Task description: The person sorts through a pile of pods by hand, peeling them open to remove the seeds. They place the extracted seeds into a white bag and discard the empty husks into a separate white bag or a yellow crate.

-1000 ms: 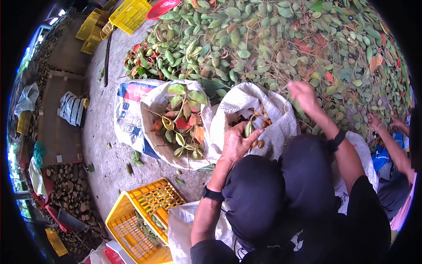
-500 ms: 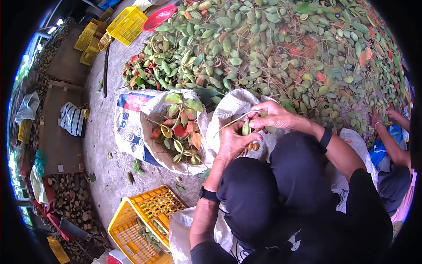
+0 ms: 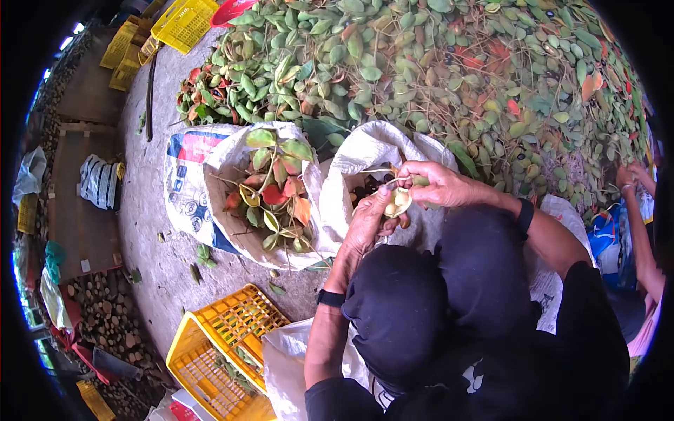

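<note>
Over a white sack (image 3: 368, 144), my two hands meet at a split seed pod (image 3: 398, 203), its pale inside facing up. My left hand (image 3: 365, 224) grips the pod's left side with the thumb on its edge. Something brown, perhaps a loose seed, shows by its lower fingers. My right hand (image 3: 442, 186) pinches the pod's right side near a thin stem. Several dark brown seeds (image 3: 365, 189) lie inside the sack. Beside it, a second sack (image 3: 210, 161) holds opened green and red pod husks (image 3: 277, 193).
A large heap of green pods (image 3: 421, 77) spreads ahead. One yellow crate (image 3: 203, 344) lies tipped at lower left; another yellow crate (image 3: 184, 24) stands at the back beside a red basin (image 3: 232, 10). Another person's hands (image 3: 627, 175) reach into the heap at right.
The green pod between my hands has been split, and its pale inside now shows. The brown seeds below my left fingers are less visible. The view has shifted slightly.
</note>
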`<action>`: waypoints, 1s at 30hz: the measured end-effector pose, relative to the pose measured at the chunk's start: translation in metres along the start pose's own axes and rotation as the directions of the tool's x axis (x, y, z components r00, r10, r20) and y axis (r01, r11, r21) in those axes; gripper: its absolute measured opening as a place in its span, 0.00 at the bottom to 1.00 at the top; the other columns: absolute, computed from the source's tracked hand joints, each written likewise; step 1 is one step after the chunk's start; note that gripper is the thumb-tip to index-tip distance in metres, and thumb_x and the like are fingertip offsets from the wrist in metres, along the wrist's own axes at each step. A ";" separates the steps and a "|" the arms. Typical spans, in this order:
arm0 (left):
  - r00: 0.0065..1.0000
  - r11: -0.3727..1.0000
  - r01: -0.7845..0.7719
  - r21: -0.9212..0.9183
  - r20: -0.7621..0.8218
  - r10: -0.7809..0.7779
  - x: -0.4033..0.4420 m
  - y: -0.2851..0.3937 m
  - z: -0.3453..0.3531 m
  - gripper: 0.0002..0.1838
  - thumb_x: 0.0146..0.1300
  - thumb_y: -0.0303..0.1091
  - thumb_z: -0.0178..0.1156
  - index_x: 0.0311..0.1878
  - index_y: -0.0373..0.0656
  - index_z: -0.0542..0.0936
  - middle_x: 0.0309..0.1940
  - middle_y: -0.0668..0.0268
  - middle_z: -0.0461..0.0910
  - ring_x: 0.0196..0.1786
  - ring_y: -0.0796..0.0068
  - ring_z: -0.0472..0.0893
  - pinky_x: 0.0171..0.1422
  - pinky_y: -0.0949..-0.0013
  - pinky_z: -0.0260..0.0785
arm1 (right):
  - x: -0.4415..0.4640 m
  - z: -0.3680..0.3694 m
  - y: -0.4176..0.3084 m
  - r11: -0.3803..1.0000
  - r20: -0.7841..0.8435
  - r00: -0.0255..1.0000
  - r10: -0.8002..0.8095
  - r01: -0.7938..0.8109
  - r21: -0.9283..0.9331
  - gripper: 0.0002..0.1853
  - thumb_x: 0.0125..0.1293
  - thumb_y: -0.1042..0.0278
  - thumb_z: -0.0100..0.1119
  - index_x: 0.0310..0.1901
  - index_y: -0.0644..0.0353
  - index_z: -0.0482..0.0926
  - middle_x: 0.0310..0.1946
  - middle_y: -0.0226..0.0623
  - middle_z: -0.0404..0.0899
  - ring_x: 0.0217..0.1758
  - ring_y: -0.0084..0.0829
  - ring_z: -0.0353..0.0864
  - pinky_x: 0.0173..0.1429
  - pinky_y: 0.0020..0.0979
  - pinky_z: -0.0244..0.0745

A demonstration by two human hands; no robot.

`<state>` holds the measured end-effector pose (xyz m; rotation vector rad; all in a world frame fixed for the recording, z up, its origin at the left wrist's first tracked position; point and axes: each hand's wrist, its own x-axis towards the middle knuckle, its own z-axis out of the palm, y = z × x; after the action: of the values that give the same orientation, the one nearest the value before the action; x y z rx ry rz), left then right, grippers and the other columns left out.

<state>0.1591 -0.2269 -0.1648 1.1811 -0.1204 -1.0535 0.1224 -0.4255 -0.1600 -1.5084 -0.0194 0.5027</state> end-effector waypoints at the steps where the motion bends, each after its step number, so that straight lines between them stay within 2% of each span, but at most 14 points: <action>1: 0.998 0.997 0.055 -0.044 -0.026 -0.056 0.002 -0.001 0.001 0.22 0.71 0.49 0.47 0.56 0.40 0.73 0.25 0.68 0.76 0.19 0.86 0.67 0.22 0.81 0.58 | 0.001 -0.001 0.002 0.997 0.013 0.999 0.042 -0.042 0.065 0.09 0.62 0.72 0.52 0.44 0.59 0.69 0.33 0.24 0.66 0.30 0.15 0.66 0.32 0.22 0.65; 5: 0.996 0.996 0.088 -0.027 0.008 -0.087 0.010 -0.011 -0.006 0.17 0.69 0.42 0.52 0.53 0.39 0.73 0.28 0.69 0.74 0.23 0.82 0.71 0.25 0.80 0.63 | 0.006 -0.005 0.011 0.996 0.041 0.998 0.042 -0.045 0.075 0.20 0.63 0.62 0.58 0.53 0.64 0.69 0.47 0.36 0.74 0.42 0.22 0.75 0.42 0.23 0.72; 7: 0.996 0.991 0.088 -0.097 -0.020 -0.090 0.011 -0.015 -0.005 0.16 0.70 0.41 0.51 0.52 0.40 0.73 0.28 0.70 0.73 0.23 0.82 0.71 0.25 0.79 0.63 | 0.009 -0.004 0.013 1.000 0.018 1.000 0.025 -0.025 -0.010 0.11 0.64 0.69 0.57 0.44 0.59 0.69 0.32 0.23 0.65 0.29 0.14 0.66 0.30 0.19 0.64; 11: 0.981 0.961 0.108 -0.255 -0.129 -0.144 0.024 -0.025 -0.005 0.13 0.69 0.37 0.50 0.51 0.41 0.74 0.30 0.71 0.71 0.23 0.82 0.68 0.26 0.78 0.64 | 0.021 -0.004 0.030 0.995 0.014 0.997 -0.072 0.072 -0.074 0.09 0.65 0.69 0.57 0.43 0.60 0.70 0.31 0.24 0.67 0.28 0.13 0.66 0.29 0.18 0.64; 14: 0.990 0.974 0.075 -0.216 -0.104 -0.100 0.034 -0.031 -0.010 0.13 0.68 0.35 0.51 0.53 0.42 0.73 0.31 0.72 0.71 0.23 0.83 0.67 0.26 0.77 0.65 | 0.026 -0.002 0.033 1.000 -0.039 0.999 0.015 -0.015 0.012 0.06 0.65 0.70 0.57 0.40 0.62 0.72 0.30 0.24 0.69 0.29 0.13 0.67 0.29 0.19 0.64; 16: 0.974 0.970 0.103 -0.218 -0.177 -0.143 0.039 -0.035 -0.006 0.11 0.67 0.32 0.51 0.51 0.43 0.75 0.27 0.73 0.71 0.20 0.83 0.66 0.22 0.76 0.64 | 0.029 0.002 0.033 1.000 -0.104 0.995 -0.009 0.006 -0.023 0.06 0.65 0.70 0.57 0.38 0.62 0.73 0.29 0.24 0.70 0.29 0.12 0.67 0.29 0.19 0.64; 18: 0.966 0.983 -0.003 -0.185 -0.256 -0.045 0.043 -0.038 -0.002 0.10 0.66 0.30 0.50 0.47 0.43 0.78 0.21 0.74 0.69 0.15 0.83 0.64 0.17 0.76 0.60 | 0.034 0.004 0.039 0.998 -0.164 0.986 -0.036 0.026 -0.061 0.06 0.65 0.70 0.58 0.36 0.63 0.73 0.28 0.24 0.71 0.29 0.12 0.67 0.29 0.19 0.64; 20: 0.940 0.989 0.006 -0.146 -0.337 -0.055 0.046 -0.035 -0.001 0.11 0.64 0.27 0.49 0.45 0.43 0.79 0.17 0.74 0.67 0.13 0.83 0.63 0.14 0.76 0.58 | 0.042 0.008 0.048 0.960 -0.222 0.940 -0.259 0.226 -0.164 0.06 0.64 0.70 0.58 0.35 0.63 0.74 0.29 0.24 0.72 0.28 0.12 0.66 0.28 0.19 0.63; 24: 0.976 0.994 0.013 -0.112 -0.214 -0.036 0.044 -0.035 -0.014 0.21 0.60 0.23 0.46 0.56 0.43 0.74 0.21 0.72 0.69 0.13 0.83 0.63 0.16 0.76 0.59 | 0.036 0.002 0.045 0.990 -0.322 0.937 -0.138 0.134 -0.035 0.04 0.64 0.71 0.57 0.35 0.61 0.75 0.28 0.24 0.73 0.24 0.12 0.67 0.25 0.19 0.63; 26: 0.977 0.995 -0.007 -0.095 -0.215 -0.014 0.038 -0.030 -0.018 0.25 0.58 0.22 0.45 0.61 0.43 0.70 0.29 0.67 0.71 0.16 0.83 0.65 0.16 0.76 0.59 | 0.033 -0.003 0.032 0.994 -0.427 0.904 -0.036 0.078 0.081 0.03 0.64 0.71 0.57 0.35 0.59 0.76 0.28 0.25 0.75 0.21 0.12 0.66 0.22 0.19 0.63; 27: 0.967 0.972 0.005 -0.234 -0.247 -0.065 0.035 -0.036 -0.023 0.28 0.57 0.20 0.43 0.63 0.43 0.68 0.37 0.64 0.69 0.22 0.82 0.67 0.18 0.78 0.59 | 0.033 -0.012 0.024 0.996 -0.499 0.866 -0.034 0.071 0.056 0.02 0.63 0.70 0.57 0.36 0.56 0.76 0.27 0.25 0.75 0.17 0.12 0.65 0.19 0.20 0.63; 28: 0.982 0.994 0.004 -0.108 -0.188 -0.024 0.035 -0.055 -0.046 0.28 0.59 0.24 0.50 0.66 0.42 0.64 0.45 0.62 0.70 0.35 0.74 0.74 0.32 0.75 0.70 | 0.038 -0.022 0.022 0.995 -0.524 0.849 -0.063 0.096 0.037 0.03 0.63 0.69 0.58 0.36 0.56 0.75 0.25 0.24 0.74 0.20 0.12 0.67 0.21 0.19 0.64; 29: 0.958 0.930 -0.196 0.312 -0.140 0.249 0.038 -0.082 -0.061 0.30 0.59 0.29 0.55 0.67 0.42 0.62 0.49 0.60 0.69 0.44 0.69 0.73 0.44 0.70 0.69 | 0.041 -0.025 0.014 0.995 -0.511 0.857 -0.066 0.097 0.035 0.04 0.63 0.69 0.58 0.36 0.57 0.74 0.25 0.24 0.73 0.22 0.12 0.67 0.22 0.18 0.65; 30: 0.886 0.659 -0.353 0.665 0.012 0.463 0.038 -0.100 -0.066 0.34 0.59 0.34 0.60 0.68 0.41 0.60 0.54 0.58 0.68 0.52 0.63 0.73 0.57 0.66 0.67 | 0.044 -0.026 0.002 0.994 -0.496 0.866 -0.069 0.100 0.036 0.05 0.63 0.68 0.58 0.36 0.58 0.73 0.25 0.23 0.73 0.23 0.12 0.68 0.24 0.18 0.66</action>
<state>0.1575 -0.2076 -0.2888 1.7651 -0.6515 -0.4965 0.1695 -0.4357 -0.1766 -1.5316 0.3277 0.0323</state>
